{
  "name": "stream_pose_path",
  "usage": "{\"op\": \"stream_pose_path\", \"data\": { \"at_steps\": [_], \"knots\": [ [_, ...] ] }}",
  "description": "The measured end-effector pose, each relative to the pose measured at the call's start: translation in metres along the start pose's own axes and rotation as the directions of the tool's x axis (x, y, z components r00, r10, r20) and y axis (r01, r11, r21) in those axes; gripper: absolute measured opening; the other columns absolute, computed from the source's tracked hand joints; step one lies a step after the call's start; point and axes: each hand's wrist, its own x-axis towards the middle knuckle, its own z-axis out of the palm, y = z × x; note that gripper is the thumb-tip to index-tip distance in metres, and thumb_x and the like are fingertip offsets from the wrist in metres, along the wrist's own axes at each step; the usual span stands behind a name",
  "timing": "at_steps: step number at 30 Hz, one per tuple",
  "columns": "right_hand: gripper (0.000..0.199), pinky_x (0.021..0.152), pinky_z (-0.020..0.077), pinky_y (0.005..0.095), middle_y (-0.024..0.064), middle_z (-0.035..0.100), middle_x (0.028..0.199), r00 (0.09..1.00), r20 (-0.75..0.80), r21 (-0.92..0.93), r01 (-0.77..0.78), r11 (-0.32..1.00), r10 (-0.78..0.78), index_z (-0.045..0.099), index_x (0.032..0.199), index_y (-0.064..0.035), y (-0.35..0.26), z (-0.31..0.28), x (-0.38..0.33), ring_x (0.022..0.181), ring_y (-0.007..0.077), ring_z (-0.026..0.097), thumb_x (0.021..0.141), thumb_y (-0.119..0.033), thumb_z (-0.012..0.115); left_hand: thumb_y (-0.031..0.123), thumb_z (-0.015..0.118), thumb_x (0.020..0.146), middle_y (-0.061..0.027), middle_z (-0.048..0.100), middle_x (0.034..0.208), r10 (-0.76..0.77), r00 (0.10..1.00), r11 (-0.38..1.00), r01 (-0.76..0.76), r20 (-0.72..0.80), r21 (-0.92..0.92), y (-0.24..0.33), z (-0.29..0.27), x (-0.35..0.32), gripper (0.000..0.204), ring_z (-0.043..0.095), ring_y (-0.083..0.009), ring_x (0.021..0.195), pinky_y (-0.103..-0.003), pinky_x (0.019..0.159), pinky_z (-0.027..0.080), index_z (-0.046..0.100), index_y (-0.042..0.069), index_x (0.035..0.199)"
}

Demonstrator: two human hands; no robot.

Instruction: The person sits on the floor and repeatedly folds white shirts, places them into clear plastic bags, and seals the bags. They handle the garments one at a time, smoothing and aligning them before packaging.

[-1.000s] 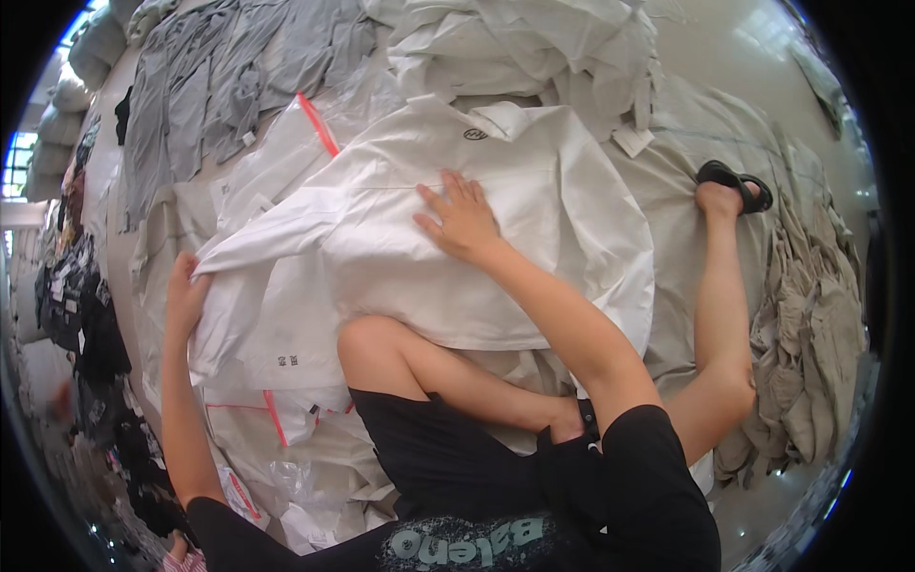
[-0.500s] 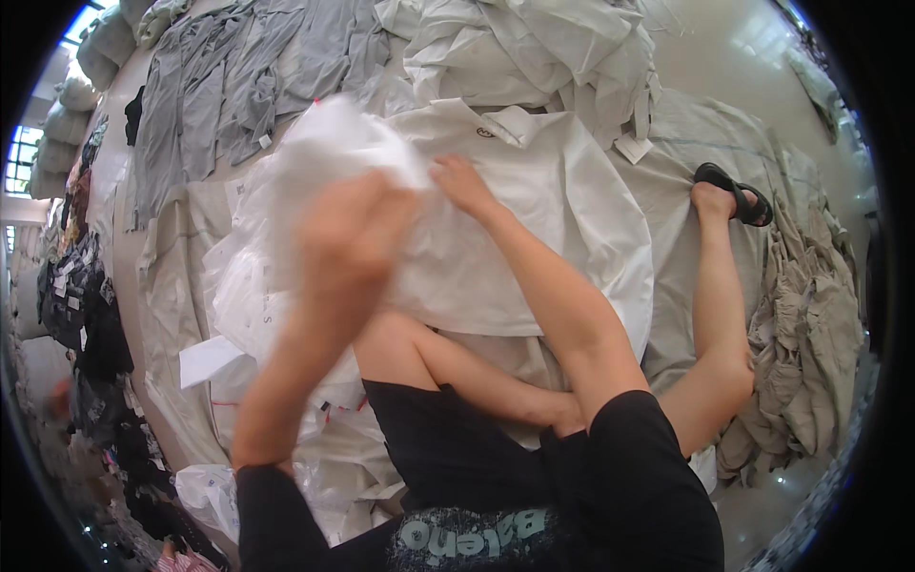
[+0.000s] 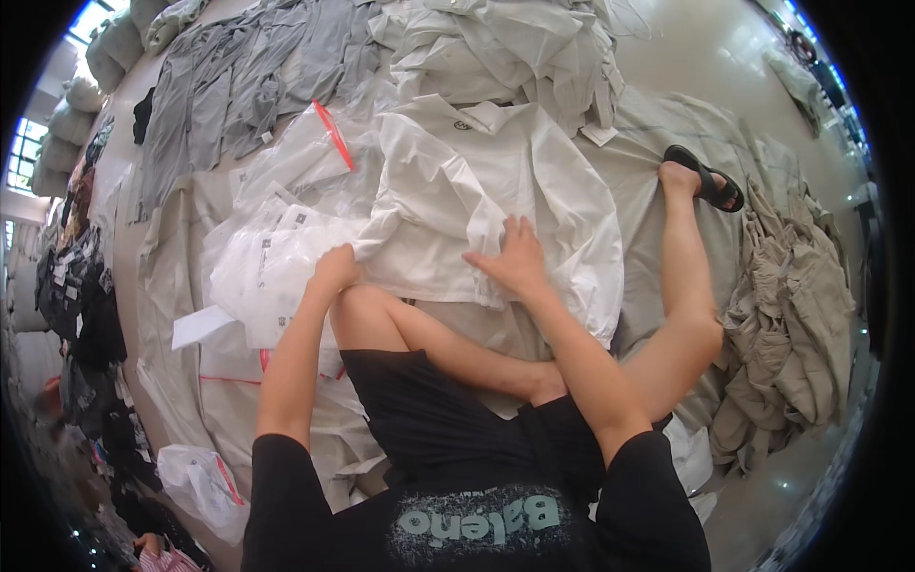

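A white collared shirt (image 3: pixel 477 181) lies spread on a pale sheet on the floor in front of me, one sleeve folded across its front. My left hand (image 3: pixel 335 267) grips the lower left edge of the shirt beside my bent knee. My right hand (image 3: pixel 515 257) presses flat, fingers spread, on the shirt's lower hem.
Clear plastic bags with red strips (image 3: pixel 286 162) and printed white bags (image 3: pixel 257 276) lie to the left. Grey garments (image 3: pixel 238 86) are laid out at the back left, a heap of white shirts (image 3: pixel 505 48) behind, beige clothes (image 3: pixel 801 315) at the right. My sandalled foot (image 3: pixel 705 181) stretches right.
My left hand lifted the shirt's left side, folded it over the front, then came down to the lower left edge. My right hand slid from the shirt's middle down to the hem.
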Motion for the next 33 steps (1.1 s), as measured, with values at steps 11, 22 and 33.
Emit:
{"op": "stream_pose_path", "data": {
  "at_steps": [11,22,33],
  "knots": [
    [0.029,0.076,0.0632,0.0366,0.0018,0.076,0.101,0.751,0.598,0.611,-0.654,0.446,0.282,0.077,0.112,-0.0119,0.14,-0.175,0.089,0.086,0.0162,0.074,0.099,-0.037,0.069,0.043,0.072,0.098,-0.0233,0.072,0.076,0.568,0.742,0.81,-0.426,0.357,-0.404,0.181,-0.074,-0.107,0.047,0.073,-0.0378,0.071,-0.052,0.071,0.057,0.067,-0.003,0.109],
    [0.047,0.09,0.0557,0.0326,0.0067,0.075,0.115,0.685,0.674,0.621,-0.728,0.29,0.276,0.067,0.135,-0.002,0.133,-0.174,0.107,0.099,0.0173,0.072,0.101,-0.034,0.065,0.043,0.051,0.11,-0.0155,0.052,0.163,0.353,0.681,0.912,-0.403,-0.641,0.073,0.168,-0.018,0.186,0.064,0.039,-0.0332,0.158,-0.056,0.128,0.028,0.043,0.009,0.163],
    [0.082,0.13,0.0143,0.0672,0.021,0.03,0.175,0.86,0.404,0.247,0.225,0.943,-0.311,0.045,0.164,-0.0114,-0.103,-0.015,-0.071,0.163,0.0437,0.025,0.1,-0.059,0.062,0.045,0.07,0.096,-0.0188,0.076,0.118,0.251,0.894,0.927,-0.332,-0.371,-0.172,0.187,-0.077,0.274,0.053,0.072,-0.0423,0.112,-0.052,0.093,0.056,0.061,0.01,0.135]
  ]
}}
